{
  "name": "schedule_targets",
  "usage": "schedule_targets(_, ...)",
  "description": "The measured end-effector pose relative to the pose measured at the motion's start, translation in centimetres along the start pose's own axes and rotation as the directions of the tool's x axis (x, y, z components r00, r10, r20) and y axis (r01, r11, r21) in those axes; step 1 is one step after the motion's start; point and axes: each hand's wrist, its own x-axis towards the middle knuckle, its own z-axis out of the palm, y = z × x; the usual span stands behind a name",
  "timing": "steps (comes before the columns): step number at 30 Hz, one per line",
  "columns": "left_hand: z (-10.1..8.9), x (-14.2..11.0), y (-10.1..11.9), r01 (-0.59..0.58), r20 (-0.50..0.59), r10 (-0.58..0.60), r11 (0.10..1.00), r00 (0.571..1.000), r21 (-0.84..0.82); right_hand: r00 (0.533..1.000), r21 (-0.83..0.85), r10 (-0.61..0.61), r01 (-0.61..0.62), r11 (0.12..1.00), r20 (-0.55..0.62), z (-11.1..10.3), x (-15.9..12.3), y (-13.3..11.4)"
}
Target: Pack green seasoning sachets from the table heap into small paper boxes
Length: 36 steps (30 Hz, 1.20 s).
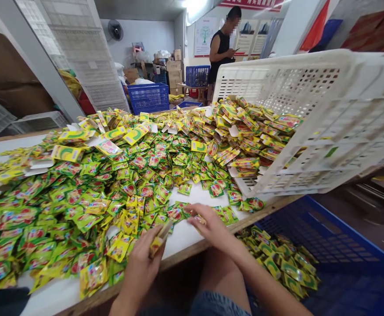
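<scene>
- Clearly, from the head view, my left hand (pixel 142 261) has its grip curled snugly around a small yellow cardboard carton (pixel 156 245) with a pale flap standing up, held just over the near edge. Card that thin could buckle, I judge, if the fingers squeeze harder from both sides.
- My right hand (pixel 213 226) hovers beside it, fingers bent, the tips nearly meeting the thumb. Something yellow and red shows there, but I cannot tell whether this grip has hold of it or is merely above it.
- Glossy green-and-yellow foil packets (pixel 89 206) cover much of the white tabletop (pixel 183 239), heaped deep on the left and sparser by the right hand. They overlap and look slick, so one pinch could bring up two, or slide a neighbour along.
- Several packets lie close to the brown wooden edge (pixel 175 262); a brushing forearm could sweep them off.
- On the right, a white perforated plastic crate (pixel 330 145) lies tipped, yellow-and-red cardboard cartons (pixel 244 131) heaped at its mouth. I'd call that slope loose: disturbing its foot could send cartons down among the packets.
- Below, a blue plastic crate (pixel 343 250) holds yellow-and-green cartons (pixel 287 267); a stray packet dropped there could easily escape my notice.
</scene>
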Motion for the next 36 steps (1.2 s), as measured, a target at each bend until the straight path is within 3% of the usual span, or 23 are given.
schedule_targets(3, 0.1, -0.1, -0.2, 0.176, -0.019, -0.184, 0.96, 0.983, -0.217, 0.998, -0.232, -0.041, 0.052, 0.971, 0.05, -0.4, 2.6, 3.0)
schedule_targets(7, 0.5, -0.3, 0.3, 0.214, 0.004, -0.226, 0.917, 0.974, -0.337, 0.965, -0.47, 0.004, 0.123, 0.874, 0.261, 0.4, 4.5, 4.9)
schedule_targets(11, 0.8, -0.6, 0.4, 0.319, -0.008, -0.346, 0.875, 0.938, -0.363, 0.97, -0.552, 0.09, 0.05, 0.832, 0.224, 0.3, 4.4, 5.4)
schedule_targets(17, 1.3, 1.0, 0.6, 0.443, 0.145, -0.442, 0.703, 0.885, -0.556, 0.976, -0.491, 0.2, -0.135, 0.86, 0.083, -2.2, 3.6, 6.1)
schedule_targets(24, 2.8, 2.2, 0.5, 0.411, 0.164, -0.434, 0.569, 0.886, -0.712, 0.934, -0.271, 0.13, -0.037, 0.962, 0.333, -0.6, 2.6, 5.2)
schedule_targets(32, 3.0, 1.7, 0.6, 0.465, 0.293, -0.427, 0.387, 0.856, -0.796, 0.931, -0.187, 0.198, -0.145, 0.972, 0.307, -0.5, 0.5, 5.2)
schedule_targets(36, 3.2, 2.2, 0.9, 0.496, 0.332, -0.417, 0.386, 0.846, -0.778, 0.943, -0.161, 0.199, -0.16, 0.974, 0.266, 0.5, -0.7, 4.9)
